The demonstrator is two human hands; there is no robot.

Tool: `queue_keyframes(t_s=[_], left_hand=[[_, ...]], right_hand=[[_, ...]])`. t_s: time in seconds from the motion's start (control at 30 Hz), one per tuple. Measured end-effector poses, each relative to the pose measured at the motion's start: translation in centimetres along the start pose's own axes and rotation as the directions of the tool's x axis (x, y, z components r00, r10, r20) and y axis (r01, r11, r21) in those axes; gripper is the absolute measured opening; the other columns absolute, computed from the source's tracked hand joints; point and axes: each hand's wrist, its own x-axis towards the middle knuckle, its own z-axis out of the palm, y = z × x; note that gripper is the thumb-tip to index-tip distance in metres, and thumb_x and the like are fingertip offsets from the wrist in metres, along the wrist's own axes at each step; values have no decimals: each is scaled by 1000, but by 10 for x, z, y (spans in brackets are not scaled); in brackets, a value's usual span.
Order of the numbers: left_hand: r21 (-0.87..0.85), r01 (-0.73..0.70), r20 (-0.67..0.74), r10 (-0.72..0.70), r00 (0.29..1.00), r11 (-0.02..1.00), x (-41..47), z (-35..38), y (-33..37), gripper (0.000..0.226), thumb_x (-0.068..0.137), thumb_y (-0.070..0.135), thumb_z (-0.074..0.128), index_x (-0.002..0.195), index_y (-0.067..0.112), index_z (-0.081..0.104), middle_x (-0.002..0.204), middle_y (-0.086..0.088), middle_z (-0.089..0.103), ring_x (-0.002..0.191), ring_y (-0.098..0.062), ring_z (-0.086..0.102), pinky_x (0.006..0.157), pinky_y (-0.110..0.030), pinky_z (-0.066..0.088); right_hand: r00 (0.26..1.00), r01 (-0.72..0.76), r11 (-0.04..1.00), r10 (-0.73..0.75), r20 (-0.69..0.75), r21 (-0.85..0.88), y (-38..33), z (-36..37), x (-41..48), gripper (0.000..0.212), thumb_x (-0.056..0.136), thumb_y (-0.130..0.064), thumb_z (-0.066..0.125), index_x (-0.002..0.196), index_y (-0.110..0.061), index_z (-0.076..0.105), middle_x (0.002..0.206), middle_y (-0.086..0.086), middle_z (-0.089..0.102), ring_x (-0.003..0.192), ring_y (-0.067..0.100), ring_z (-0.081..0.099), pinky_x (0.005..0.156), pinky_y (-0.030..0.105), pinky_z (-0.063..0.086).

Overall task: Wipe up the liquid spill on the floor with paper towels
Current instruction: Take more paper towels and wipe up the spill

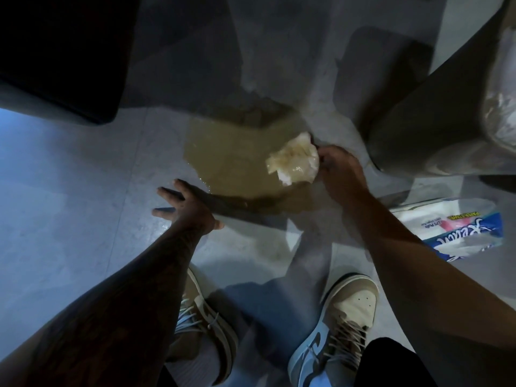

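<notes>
A brownish liquid spill spreads over the grey floor in the middle of the view. At its right edge lies a crumpled, soaked wad of paper towels, stained yellow-brown. My right hand grips this wad from the right side, low against the wet floor. My left hand is spread with straight fingers just left of the spill's near edge, close to the floor and holding nothing.
A pack of paper towels in blue-and-white wrap lies on the floor at the right. A grey bin with a plastic liner stands at the upper right, a dark cabinet at the upper left. My two sneakers are at the bottom.
</notes>
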Motion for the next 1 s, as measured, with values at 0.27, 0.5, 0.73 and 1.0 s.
queue_keyframes(t_s=[0.27, 0.5, 0.73, 1.0], left_hand=[[21, 30, -2, -30, 1000, 999, 1, -1, 2, 149, 65, 19, 93, 153, 28, -26, 158, -8, -40, 147, -46, -27, 121, -61, 19], [-36, 29, -4, -29, 1000, 999, 2, 1, 1, 147, 65, 15, 93, 155, 30, -22, 159, -6, -39, 148, -44, -26, 122, -59, 20], [-136, 27, -12, -29, 1000, 990, 0, 1, 2, 143, 68, 19, 91, 154, 31, -22, 160, -6, -36, 150, -43, -20, 123, -56, 18], [-72, 52, 14, -51, 999, 996, -1, -4, 2, 148, 67, 22, 93, 152, 27, -28, 159, -9, -37, 149, -46, -19, 121, -63, 12]], right_hand=[[984, -38, 996, 52, -168, 86, -27, -25, -5, 24, 92, -39, 61, 113, -27, 66, 113, -1, 66, 95, 15, 64, 87, 33, 53], [969, 189, 837, -74, 236, -514, -49, 20, 10, 61, 80, -35, 70, 136, -19, 52, 140, 11, 48, 125, 34, 44, 95, 43, 45], [964, 77, 956, 0, 264, -282, -45, 1, 36, 37, 76, -19, 75, 112, -23, 69, 116, 8, 65, 107, 31, 61, 86, 35, 49], [975, 7, 981, 37, 221, -193, -89, -35, 90, 49, 66, -38, 64, 113, -45, 56, 111, -6, 69, 98, 24, 67, 88, 43, 56]])
